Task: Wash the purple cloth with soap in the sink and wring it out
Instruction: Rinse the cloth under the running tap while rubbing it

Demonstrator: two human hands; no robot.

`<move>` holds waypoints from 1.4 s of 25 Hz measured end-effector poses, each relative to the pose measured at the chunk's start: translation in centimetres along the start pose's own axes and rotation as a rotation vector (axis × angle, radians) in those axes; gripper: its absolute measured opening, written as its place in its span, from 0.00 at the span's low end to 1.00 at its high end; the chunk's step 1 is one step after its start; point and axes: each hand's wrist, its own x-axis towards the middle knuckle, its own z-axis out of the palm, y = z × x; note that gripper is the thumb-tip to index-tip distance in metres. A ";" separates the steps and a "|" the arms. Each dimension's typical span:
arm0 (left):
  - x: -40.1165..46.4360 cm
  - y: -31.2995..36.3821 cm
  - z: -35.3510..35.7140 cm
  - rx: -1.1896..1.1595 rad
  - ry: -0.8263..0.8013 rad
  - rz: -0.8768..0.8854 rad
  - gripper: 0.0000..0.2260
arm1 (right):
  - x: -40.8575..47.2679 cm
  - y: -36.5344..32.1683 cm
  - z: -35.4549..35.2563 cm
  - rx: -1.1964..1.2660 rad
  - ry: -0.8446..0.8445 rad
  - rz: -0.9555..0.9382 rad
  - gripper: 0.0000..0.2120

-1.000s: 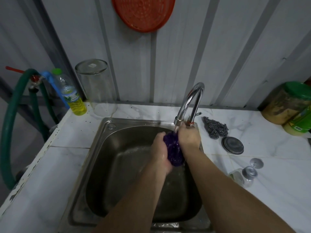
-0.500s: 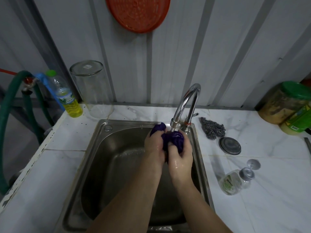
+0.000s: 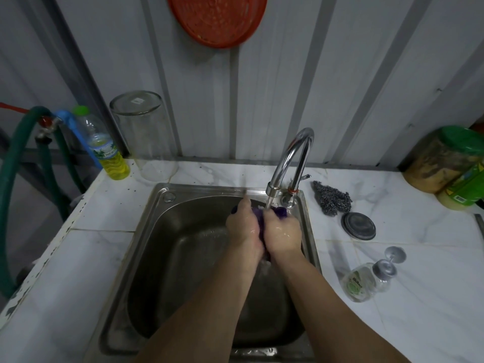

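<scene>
Since half a sec ago I see both hands drop a bit under the tap [image 3: 290, 163], centre frame, pressed tighter together; cloth [image 3: 281, 213] now mostly hidden between them w/ water on it. Looks like rinsing/scrubbing, wring not done yet. Left hand [image 3: 245, 231] & right hand [image 3: 282, 234]: fingers curled shut round the cloth, over the sink [image 3: 167, 197].

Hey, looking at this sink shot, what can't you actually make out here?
Head view only:
- purple cloth: mostly hidden between the left hand and right hand; any soap on it can't be seen.
- sink drain: covered by the forearms.
- soap dispenser label: too small to read.
- green-lidded jar: cut off by the right edge.
- green hose: runs off the left edge.
</scene>
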 end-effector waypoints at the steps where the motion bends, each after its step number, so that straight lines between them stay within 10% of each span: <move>1: 0.1 0.0 -0.3 0.013 0.014 -0.015 0.14 | 0.0 0.0 0.1 0.044 -0.031 0.062 0.13; 11: 0.9 -0.5 -3.5 -0.043 -0.351 -0.321 0.32 | 0.2 -0.7 -1.7 0.458 -0.237 0.068 0.17; 16: 1.4 0.9 -3.6 0.067 -0.408 -0.409 0.35 | -1.0 -1.6 -4.4 -0.077 -0.498 -0.263 0.07; 19: 2.3 2.0 -3.2 0.101 -0.360 -0.342 0.27 | -1.9 -1.6 -6.6 -0.469 -0.754 -0.319 0.22; 24: 2.1 2.2 -3.9 0.277 -0.439 -0.341 0.33 | -1.2 -3.7 -6.5 -0.420 -0.233 -0.510 0.13; 30: -0.5 1.7 -4.1 0.515 -0.773 -0.223 0.37 | 1.5 -5.6 -1.2 0.549 0.101 0.246 0.06; 35: -0.5 1.8 -4.7 0.547 -0.634 -0.130 0.22 | 1.7 -5.4 -0.9 0.497 -0.065 0.396 0.06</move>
